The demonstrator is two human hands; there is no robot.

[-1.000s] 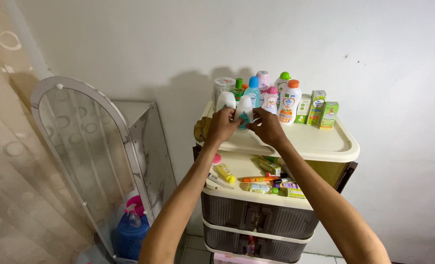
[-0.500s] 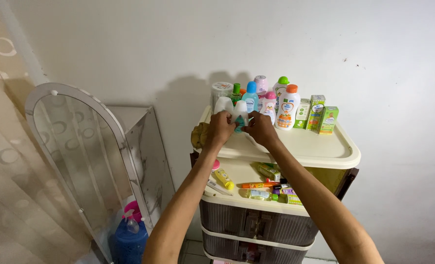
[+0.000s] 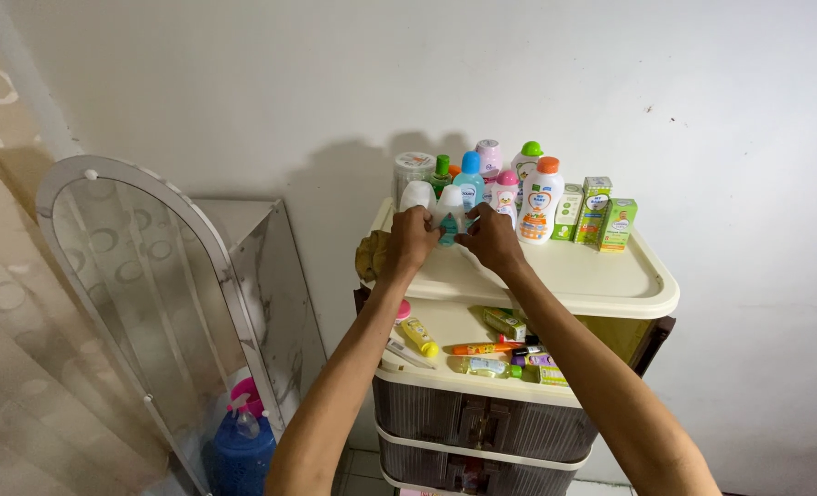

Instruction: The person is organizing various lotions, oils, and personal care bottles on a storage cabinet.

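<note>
Both hands grip one small white bottle (image 3: 449, 217) — left hand (image 3: 412, 237) and right hand (image 3: 491, 238), fingers closed round it. It stands on the cream drawer cabinet (image 3: 601, 276) beside other bottles (image 3: 509, 184).

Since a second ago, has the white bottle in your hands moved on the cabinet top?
Yes. The white bottle, held between the left hand and right hand, has gone back toward the blue-capped bottle in the rear row, away from the cabinet top's front edge.

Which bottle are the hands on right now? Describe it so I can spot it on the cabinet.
On the cream top of the drawer cabinet, find the bottle cluster at the back left. Both hands, left and right, grip the small white bottle at its front. Unlike its neighbours, it has a teal label and no coloured cap.
</note>
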